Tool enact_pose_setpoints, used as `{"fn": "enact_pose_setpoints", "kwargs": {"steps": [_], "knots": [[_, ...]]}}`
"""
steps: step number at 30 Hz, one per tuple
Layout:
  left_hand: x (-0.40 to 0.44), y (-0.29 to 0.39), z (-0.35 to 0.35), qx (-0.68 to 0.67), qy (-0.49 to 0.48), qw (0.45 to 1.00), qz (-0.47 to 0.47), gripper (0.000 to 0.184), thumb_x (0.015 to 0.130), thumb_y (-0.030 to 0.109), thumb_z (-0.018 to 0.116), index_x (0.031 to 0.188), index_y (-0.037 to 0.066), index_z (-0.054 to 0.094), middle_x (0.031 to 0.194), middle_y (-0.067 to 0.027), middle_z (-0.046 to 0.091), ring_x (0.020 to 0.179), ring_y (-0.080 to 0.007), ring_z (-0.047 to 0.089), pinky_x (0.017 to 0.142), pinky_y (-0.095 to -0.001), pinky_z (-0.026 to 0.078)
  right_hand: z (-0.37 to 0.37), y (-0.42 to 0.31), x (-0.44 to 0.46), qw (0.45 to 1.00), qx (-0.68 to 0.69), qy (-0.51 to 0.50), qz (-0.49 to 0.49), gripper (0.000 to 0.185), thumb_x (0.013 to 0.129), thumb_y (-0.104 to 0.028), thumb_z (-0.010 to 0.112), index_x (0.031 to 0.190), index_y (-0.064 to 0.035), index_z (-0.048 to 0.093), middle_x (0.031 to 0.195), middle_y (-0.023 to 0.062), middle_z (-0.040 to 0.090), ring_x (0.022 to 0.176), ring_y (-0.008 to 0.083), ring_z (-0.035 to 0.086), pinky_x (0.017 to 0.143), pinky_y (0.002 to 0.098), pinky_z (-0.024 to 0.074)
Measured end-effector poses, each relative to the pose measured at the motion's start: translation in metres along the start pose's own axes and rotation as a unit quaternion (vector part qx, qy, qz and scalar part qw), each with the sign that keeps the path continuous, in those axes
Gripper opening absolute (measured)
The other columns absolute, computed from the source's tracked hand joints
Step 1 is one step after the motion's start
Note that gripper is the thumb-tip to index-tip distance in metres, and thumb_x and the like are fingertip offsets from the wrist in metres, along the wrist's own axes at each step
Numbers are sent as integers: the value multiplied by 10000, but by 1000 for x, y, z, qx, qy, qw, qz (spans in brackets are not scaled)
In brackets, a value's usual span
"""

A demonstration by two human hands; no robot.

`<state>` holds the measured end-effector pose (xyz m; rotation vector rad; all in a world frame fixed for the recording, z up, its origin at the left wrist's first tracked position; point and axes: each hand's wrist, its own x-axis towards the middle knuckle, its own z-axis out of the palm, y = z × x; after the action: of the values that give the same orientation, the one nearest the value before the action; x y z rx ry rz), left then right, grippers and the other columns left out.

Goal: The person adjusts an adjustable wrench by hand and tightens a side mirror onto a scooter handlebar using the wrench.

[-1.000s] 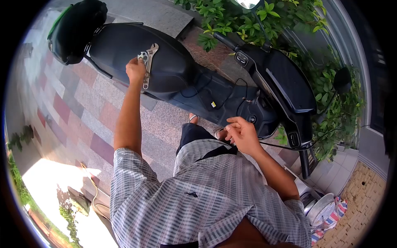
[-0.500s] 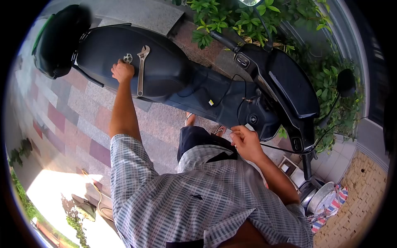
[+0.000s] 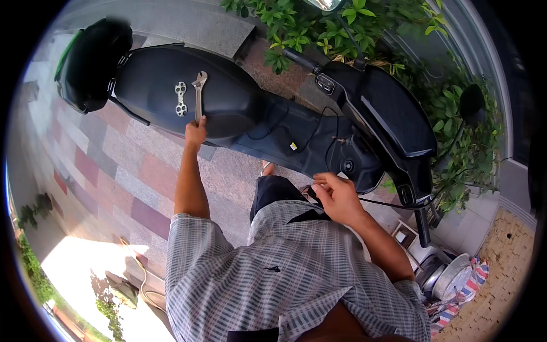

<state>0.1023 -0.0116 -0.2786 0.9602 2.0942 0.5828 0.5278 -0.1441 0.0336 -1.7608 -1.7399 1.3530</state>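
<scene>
My left hand [image 3: 195,132] has its fingers closed around the handle end of a steel adjustable wrench [image 3: 199,97], which lies on the black scooter seat [image 3: 145,74] with its jaw pointing away from me. Beside the wrench, to its left, a flat multi-hole bone wrench [image 3: 180,100] rests on the seat. My right hand [image 3: 341,200] hovers in front of my waist, near the scooter's footboard. Its fingers are curled toward the thumb, and whatever they may hold is hidden.
The scooter's front panel and handlebar [image 3: 393,114] stand to the right, with a black cable [image 3: 312,130] on the footboard [image 3: 273,128]. A black top box [image 3: 94,65] sits behind the seat. Leafy plants [image 3: 302,25] grow beyond. Metal basins [image 3: 450,276] lie at lower right.
My left hand has left the bone wrench, which now lies fully visible on the seat, and moved right to the adjustable wrench's handle. My right hand stays near my waist.
</scene>
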Motion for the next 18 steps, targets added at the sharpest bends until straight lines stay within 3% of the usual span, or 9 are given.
{"fn": "enact_pose_setpoints", "kwargs": {"steps": [2, 5, 8, 12, 13, 16, 18], "knots": [[-24, 43, -10, -136, -30, 990, -7, 479, 996, 381, 625, 751, -30, 611, 631, -154, 625, 589, -230, 654, 544, -365, 487, -7, -5, -7, 1000, 1, 1, -15, 254, 933, -135, 690, 1105, 45, 636, 911, 182, 741, 764, 276, 741, 717, 353, 572], [-79, 95, -6, -143, 50, 985, 77, 415, 1025, 341, 611, 750, 36, 550, 562, -6, 487, 444, -99, 458, 424, -290, 360, -21, -22, -20, 998, 49, 9, -36, 270, 943, -145, 692, 1118, 51, 631, 905, 172, 742, 756, 249, 740, 718, 334, 572], [-190, 161, -1, -162, 67, 966, 191, 427, 1052, 325, 576, 723, 76, 469, 574, 18, 471, 513, -53, 455, 450, -255, 343, -43, -42, -40, 990, 121, 47, -58, 314, 957, -160, 690, 1166, 60, 612, 945, 177, 739, 770, 224, 737, 725, 316, 573], [-348, 229, 25, -341, -37, 896, 283, 303, 1068, 222, 550, 822, 56, 490, 601, 16, 515, 514, -34, 446, 450, -230, 345, -68, -55, -77, 963, 190, 143, -130, 411, 970, -179, 690, 1257, 84, 559, 1041, 207, 719, 854, 219, 729, 759, 307, 573], [-391, 246, 28, -395, -92, 874, 268, 260, 1067, 190, 537, 857, 46, 487, 607, 16, 523, 518, -38, 460, 460, -222, 360, -73, -50, -85, 952, 193, 165, -173, 483, 973, -189, 688, 1313, 99, 503, 1085, 229, 701, 922, 229, 722, 791, 305, 569], [-478, 258, 51, -330, -97, 827, 445, 240, 1038, 166, 556, 861, 29, 467, 621, -33, 599, 528, -76, 552, 485, -246, 436, -96, -47, -123, 927, 229, 209, -213, 472, 1012, -129, 619, 1383, 89, 427, 1106, 177, 686, 1042, 195, 668, 889, 307, 522], [-514, 248, 72, -270, -139, 786, 538, 150, 1009, 110, 571, 951, -17, 515, 711, -99, 642, 602, -117, 608, 526, -258, 461, -115, -41, -156, 896, 315, 202, -240, 410, 1054, -203, 559, 1330, 78, 444, 996, 141, 677, 875, 155, 664, 759, 282, 534]]}}
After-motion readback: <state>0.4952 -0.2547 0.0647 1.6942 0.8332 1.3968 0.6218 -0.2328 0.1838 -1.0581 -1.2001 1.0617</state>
